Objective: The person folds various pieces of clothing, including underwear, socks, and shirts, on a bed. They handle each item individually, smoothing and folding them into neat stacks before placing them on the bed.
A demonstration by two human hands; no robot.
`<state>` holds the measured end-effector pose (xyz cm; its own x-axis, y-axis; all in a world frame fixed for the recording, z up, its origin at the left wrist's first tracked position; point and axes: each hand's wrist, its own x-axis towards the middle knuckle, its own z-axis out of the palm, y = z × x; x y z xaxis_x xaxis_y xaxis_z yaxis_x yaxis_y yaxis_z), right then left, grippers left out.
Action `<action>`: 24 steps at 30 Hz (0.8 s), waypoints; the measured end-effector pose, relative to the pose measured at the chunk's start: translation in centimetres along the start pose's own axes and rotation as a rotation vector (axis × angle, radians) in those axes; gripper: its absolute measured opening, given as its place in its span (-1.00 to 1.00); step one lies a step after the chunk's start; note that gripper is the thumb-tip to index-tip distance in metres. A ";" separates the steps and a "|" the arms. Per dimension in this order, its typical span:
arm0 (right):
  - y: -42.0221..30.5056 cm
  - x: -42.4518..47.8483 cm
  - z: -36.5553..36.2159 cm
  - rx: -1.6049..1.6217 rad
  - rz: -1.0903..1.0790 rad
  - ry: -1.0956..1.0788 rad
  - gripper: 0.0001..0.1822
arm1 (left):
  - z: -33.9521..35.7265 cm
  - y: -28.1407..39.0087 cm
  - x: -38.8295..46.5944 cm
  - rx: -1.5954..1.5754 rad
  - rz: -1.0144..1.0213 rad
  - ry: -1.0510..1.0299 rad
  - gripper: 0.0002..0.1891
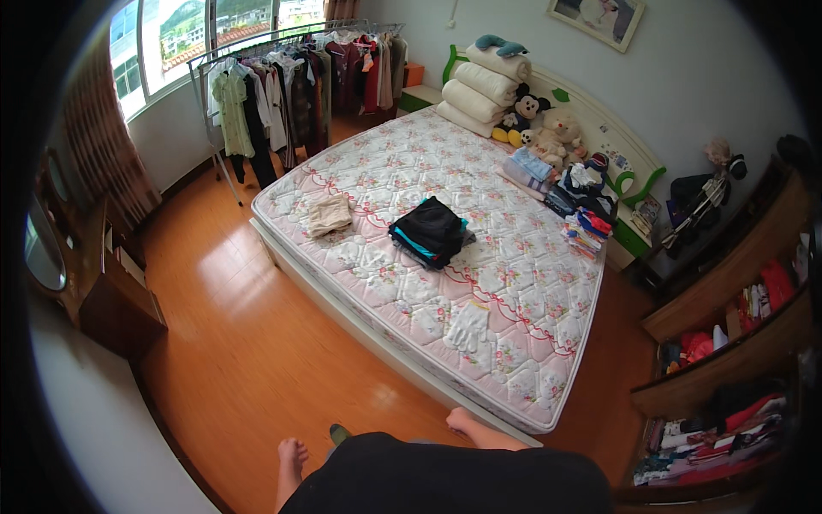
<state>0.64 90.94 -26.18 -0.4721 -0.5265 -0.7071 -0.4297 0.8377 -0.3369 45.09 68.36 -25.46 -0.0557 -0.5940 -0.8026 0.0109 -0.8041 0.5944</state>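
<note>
My left hand [293,451] hangs over the wooden floor [257,360], its fingers curled with nothing seen in them. Beside the near edge of the bed, my right hand [459,421] is closed and also shows nothing in its grip. Before me lies a floral quilted mattress [398,308]. A pair of white gloves [469,326] rests on it, nearest to my right hand. Farther in sits a stack of folded dark clothes [429,232] with a turquoise layer. To its left is a folded beige garment [329,215].
Folded clothes [530,168], plush toys [555,132] and rolled white quilts [478,96] lie along the headboard [597,115]. A loaded clothes rack [302,90] stands by the window. On the right is an open wardrobe [719,372]; on the left, a dressing table [122,302].
</note>
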 end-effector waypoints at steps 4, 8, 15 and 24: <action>-6.8 -2.2 0.8 0.160 0.024 -0.114 -0.80 | -0.6 9.5 5.8 0.167 0.064 0.010 -0.95; -10.5 -1.9 4.0 0.073 -0.093 0.100 -0.78 | 3.3 15.8 8.9 0.199 0.027 0.025 -0.95; -18.6 3.6 0.2 0.283 -0.110 0.027 -0.77 | 8.0 22.3 15.8 0.338 -0.048 -0.091 -0.89; -29.8 19.9 -4.6 0.463 -0.182 0.255 -0.75 | 12.9 34.5 19.7 0.534 -0.014 -0.055 -0.88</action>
<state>0.56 54.87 -27.35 -0.6179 -0.6385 -0.4588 -0.1659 0.6763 -0.7177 31.49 29.27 -20.08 -0.1046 -0.5694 -0.8154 -0.4992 -0.6790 0.5382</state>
